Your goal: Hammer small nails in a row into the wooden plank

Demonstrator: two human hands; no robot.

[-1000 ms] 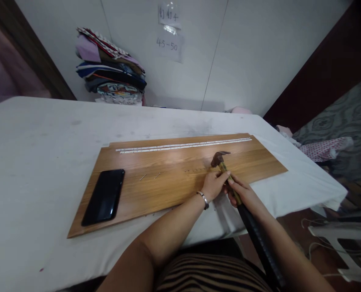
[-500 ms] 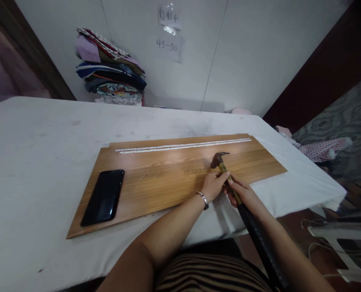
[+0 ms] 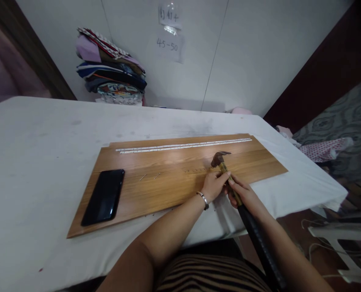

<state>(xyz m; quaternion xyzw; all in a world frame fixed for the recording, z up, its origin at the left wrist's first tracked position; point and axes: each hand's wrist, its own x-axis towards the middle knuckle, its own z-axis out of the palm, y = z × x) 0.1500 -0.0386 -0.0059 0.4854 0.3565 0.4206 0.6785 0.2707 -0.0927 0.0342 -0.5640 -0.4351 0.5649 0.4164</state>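
Observation:
A claw hammer with a rusty head and a long dark grip slants over the front part of a brown wood-grain board. My right hand is closed round the upper part of its handle. My left hand, with a bracelet at the wrist, is closed against the other side of the handle, its thumb on it; its lower fingers are hidden. Just left of my left hand, a short row of small nails stands in the board. Two loose nails lie farther left.
A black phone lies on the board's left end. Two white measuring strips run along its back edge. The board rests on a white-covered table. Folded cloths are stacked at the wall. A white plastic stool stands lower right.

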